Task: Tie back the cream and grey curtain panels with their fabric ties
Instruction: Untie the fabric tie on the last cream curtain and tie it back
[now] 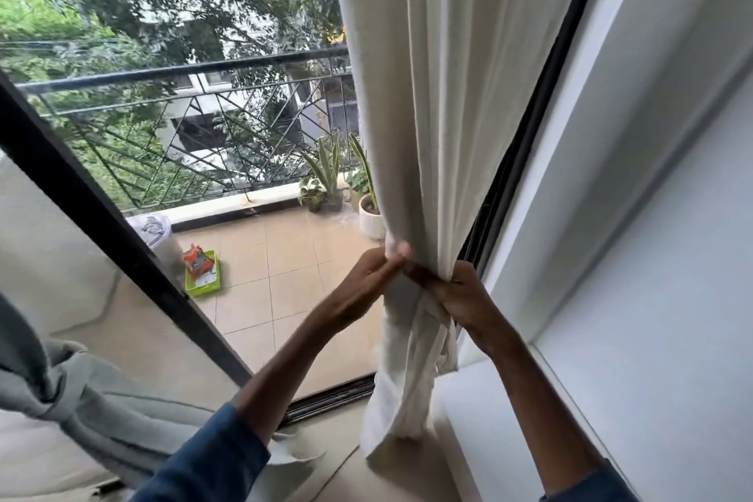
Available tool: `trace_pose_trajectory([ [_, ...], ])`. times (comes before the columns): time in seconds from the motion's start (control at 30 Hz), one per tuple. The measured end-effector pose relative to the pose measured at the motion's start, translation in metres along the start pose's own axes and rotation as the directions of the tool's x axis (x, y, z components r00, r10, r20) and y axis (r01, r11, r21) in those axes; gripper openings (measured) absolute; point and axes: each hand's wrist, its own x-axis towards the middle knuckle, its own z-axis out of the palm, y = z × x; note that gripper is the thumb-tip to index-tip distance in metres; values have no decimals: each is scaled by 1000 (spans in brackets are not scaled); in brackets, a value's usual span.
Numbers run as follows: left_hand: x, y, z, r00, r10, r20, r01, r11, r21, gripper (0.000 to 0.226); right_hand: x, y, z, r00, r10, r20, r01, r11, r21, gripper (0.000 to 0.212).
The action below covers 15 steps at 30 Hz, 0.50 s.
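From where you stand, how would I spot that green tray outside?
Look out to the tiled balcony floor. Beside the pale bin near the dark door frame lies the green tray. It alone is lime-coloured and holds an orange packet.

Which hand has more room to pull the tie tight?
Probably the left hand: it pinches the cream curtain on the open side; the right hand is beside the window frame.

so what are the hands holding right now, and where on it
The left hand and the right hand both pinch the cream fabric curtain panel at its gathered waist, one on each side of the bunch.
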Motion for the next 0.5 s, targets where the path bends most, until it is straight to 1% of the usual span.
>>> trace_pose_trajectory([
  [0.03,-1,3,3,998,66,8,-67,995,79,42,0,0,0,1000,-18,17,19,1000,-17,21],
  [0.07,0,5,7,993,114,-13,-110,980,163,39,-2,-2,2,998,-42,45,43,999,-19,14],
  [0.1,2,8,10,986,146,-77,-126,967,223,40,-2,-3,3,996,-53,76,53,999,-3,12],
  [0.17,8,10,14,954,182,-240,-108,951,291,43,-1,-3,7,993,-57,107,56,998,18,7],
  [0.23,11,11,15,933,180,-311,-75,944,321,39,-3,-6,7,990,-56,129,59,998,-18,7],
  [0.33,14,8,12,928,161,-337,-30,932,362,30,-6,-7,2,985,-6,172,37,984,-174,24],
  [0.37,14,7,11,924,160,-347,-25,931,363,29,-7,-7,-1,984,-11,178,53,971,-234,27],
  [0.43,12,7,8,911,165,-377,-19,932,363,31,-11,-7,-9,984,-58,167,115,929,-352,22],
  [0.47,12,6,6,906,169,-388,-21,934,357,32,-14,-7,-11,984,-82,157,134,924,-359,18],
  [0.5,11,6,4,903,174,-393,-28,936,350,32,-18,-9,-13,986,-105,133,145,929,-341,20],
])
